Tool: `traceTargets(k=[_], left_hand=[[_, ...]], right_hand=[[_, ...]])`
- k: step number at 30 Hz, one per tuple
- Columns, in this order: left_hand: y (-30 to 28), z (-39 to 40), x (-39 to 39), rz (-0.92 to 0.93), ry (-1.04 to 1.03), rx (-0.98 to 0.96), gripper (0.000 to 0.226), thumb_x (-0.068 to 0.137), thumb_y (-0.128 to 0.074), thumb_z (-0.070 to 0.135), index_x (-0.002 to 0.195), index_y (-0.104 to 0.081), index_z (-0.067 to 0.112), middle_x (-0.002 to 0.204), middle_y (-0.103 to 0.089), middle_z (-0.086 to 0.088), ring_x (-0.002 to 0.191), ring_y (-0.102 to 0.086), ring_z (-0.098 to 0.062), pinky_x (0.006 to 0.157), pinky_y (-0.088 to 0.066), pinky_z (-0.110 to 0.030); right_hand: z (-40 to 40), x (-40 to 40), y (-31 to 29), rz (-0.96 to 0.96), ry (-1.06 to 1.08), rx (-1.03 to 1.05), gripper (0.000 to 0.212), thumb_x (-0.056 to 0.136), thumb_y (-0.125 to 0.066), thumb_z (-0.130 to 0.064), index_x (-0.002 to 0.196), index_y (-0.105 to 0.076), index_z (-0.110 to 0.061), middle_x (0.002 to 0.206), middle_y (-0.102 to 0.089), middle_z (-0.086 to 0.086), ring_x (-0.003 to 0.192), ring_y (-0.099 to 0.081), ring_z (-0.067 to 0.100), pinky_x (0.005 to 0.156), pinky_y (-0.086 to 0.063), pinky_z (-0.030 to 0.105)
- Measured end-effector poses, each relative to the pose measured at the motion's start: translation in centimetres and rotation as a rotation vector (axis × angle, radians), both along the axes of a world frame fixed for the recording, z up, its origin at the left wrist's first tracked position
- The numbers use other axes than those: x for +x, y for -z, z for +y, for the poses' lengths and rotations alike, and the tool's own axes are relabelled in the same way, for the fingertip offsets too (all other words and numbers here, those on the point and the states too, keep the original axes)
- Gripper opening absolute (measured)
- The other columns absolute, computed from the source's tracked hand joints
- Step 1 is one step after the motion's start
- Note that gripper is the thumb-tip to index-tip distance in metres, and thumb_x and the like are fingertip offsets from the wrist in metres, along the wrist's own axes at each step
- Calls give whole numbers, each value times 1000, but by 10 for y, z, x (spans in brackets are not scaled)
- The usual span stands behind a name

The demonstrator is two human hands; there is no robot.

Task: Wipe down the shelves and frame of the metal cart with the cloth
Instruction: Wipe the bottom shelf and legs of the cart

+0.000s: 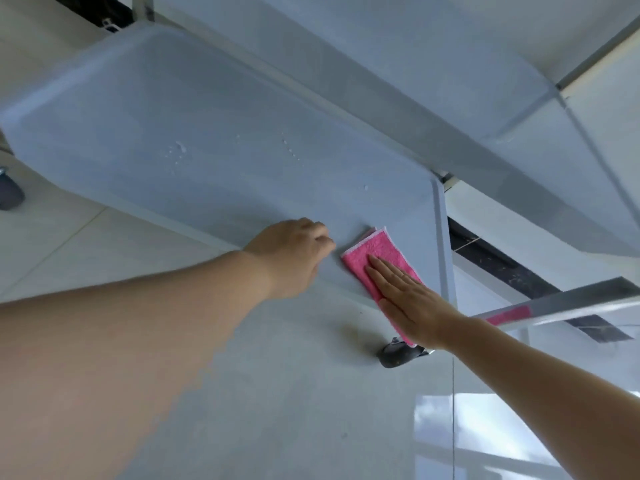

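A folded pink cloth lies flat on the lower shelf of the pale metal cart, near its right front corner. My right hand presses flat on the cloth, fingers straight and together, palm down. My left hand grips the front rim of the same shelf just left of the cloth, fingers curled over the edge. Small water droplets dot the shelf's middle. A higher shelf crosses above to the right.
A caster wheel stands on the glossy tiled floor under the shelf's right corner; another wheel shows at the far left. A shiny frame bar juts out at right, mirroring the cloth. A dark gap runs behind it.
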State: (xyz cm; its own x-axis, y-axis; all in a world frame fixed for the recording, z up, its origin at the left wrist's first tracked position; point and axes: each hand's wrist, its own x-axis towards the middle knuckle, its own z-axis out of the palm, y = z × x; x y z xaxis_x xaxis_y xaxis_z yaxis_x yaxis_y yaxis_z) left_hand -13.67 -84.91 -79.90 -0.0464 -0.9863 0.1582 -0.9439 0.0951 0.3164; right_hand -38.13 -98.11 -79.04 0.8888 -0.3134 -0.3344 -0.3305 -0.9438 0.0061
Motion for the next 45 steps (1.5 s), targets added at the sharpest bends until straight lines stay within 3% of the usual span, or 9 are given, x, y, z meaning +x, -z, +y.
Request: traceTargets(k=[8,14,18,23,27,32,36,40,45], left_hand=[[8,-4,-5,133,-10,-120,36,91,-40,21,125,-50,15,127,-50,-6,113,-45,-26,97,-36,-35],[29,-3,-5,138,-97,-245,22,80,-60,11,100,-67,5,112,-63,-17,100,-59,-34,84,-50,-40],[35,-5,-8,125,-122,-238,21,82,-52,15,92,-70,7,109,-66,-13,100,-60,-30,81,-52,-39],[41,-4,-12,115,-145,-273,19,82,-57,15,94,-70,10,108,-67,-10,102,-61,-29,86,-50,-36],[45,0,-17,97,-194,-283,24,86,-55,19,103,-69,10,117,-65,-10,112,-58,-28,99,-42,-37],[48,5,-24,133,-249,-247,33,91,-47,25,118,-63,13,132,-56,-9,124,-49,-25,109,-29,-37],[46,18,-16,74,-267,-246,36,91,-41,29,114,-65,16,127,-60,-9,120,-53,-25,107,-33,-39],[51,29,-8,17,-234,-243,46,91,-29,36,120,-62,20,131,-57,-5,122,-51,-22,104,-36,-38],[54,26,-7,19,-219,-253,48,91,-28,38,122,-61,22,132,-56,-2,124,-50,-21,102,-37,-37]], right_hand=[[0,7,-8,-20,36,19,52,100,-23,-32,147,-4,-23,157,0,-5,144,4,7,118,1,25],[-19,2,9,-201,142,44,52,97,-19,-35,146,-9,-19,156,-10,1,145,-5,12,119,-4,30],[-45,3,17,-207,205,10,51,96,-18,-39,144,-5,-25,154,-5,-8,144,-1,5,118,-1,26],[-93,11,25,-185,398,-51,55,95,-15,-39,147,-7,-21,152,0,-9,143,1,7,118,1,26],[-126,19,27,-177,437,-72,47,103,-19,-24,147,-7,-14,157,-3,1,142,1,7,116,2,24],[-164,34,23,-165,493,-112,48,103,-18,-22,148,-6,-10,158,-3,5,145,-1,13,116,2,23],[-200,48,19,10,385,-237,57,99,-36,-9,145,-4,3,156,0,18,145,1,28,116,3,29],[-223,65,15,197,257,-408,91,77,-69,-2,142,-6,12,153,3,28,143,2,38,117,-2,41],[-236,82,12,256,259,-450,91,79,-69,-4,142,-6,13,153,3,29,143,1,38,117,0,40]])
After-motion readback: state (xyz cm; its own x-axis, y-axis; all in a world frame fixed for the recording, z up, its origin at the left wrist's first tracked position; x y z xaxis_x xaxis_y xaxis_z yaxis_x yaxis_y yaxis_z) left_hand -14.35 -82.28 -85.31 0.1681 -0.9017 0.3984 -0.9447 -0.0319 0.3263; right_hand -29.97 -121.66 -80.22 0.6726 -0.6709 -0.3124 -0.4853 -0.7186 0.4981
